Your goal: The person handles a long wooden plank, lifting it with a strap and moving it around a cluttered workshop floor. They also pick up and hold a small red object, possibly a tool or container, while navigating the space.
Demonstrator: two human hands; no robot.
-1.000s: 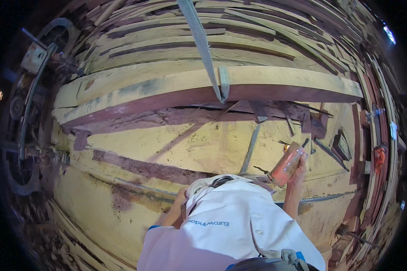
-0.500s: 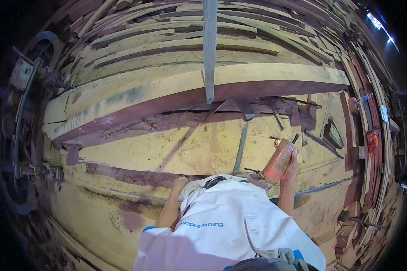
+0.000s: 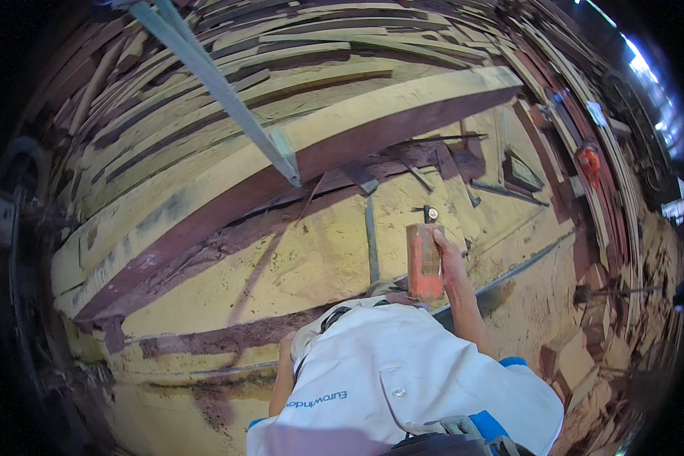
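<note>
My right hand (image 3: 451,257) is closed around the side of a worn red, can-like body (image 3: 425,262), held upright in front of my waist. Its top carries a black fitting and a small round, pale-rimmed piece; I cannot make out its exact kind. Low at my left side, only part of my left hand (image 3: 286,346) shows beside my white shirt; its fingers are hidden. Beyond the held thing, a long thick timber beam (image 3: 296,152) lies slantwise across a large sawn wood surface (image 3: 205,296). A narrow flat strip (image 3: 372,239) lies just left of the red body.
A pale upright post (image 3: 220,91) comes down from the upper left to the beam. Loose tools and wood pieces, among them a dark-sided block (image 3: 521,173), lie at the right. Stacked planks (image 3: 311,49) fill the back. A red-orange tool (image 3: 588,163) rests on boards far right.
My view has turned, so the beam and post now slant. The red body has gone from tilted to upright, still in my right hand. My left hand shows less beside the shirt.
</note>
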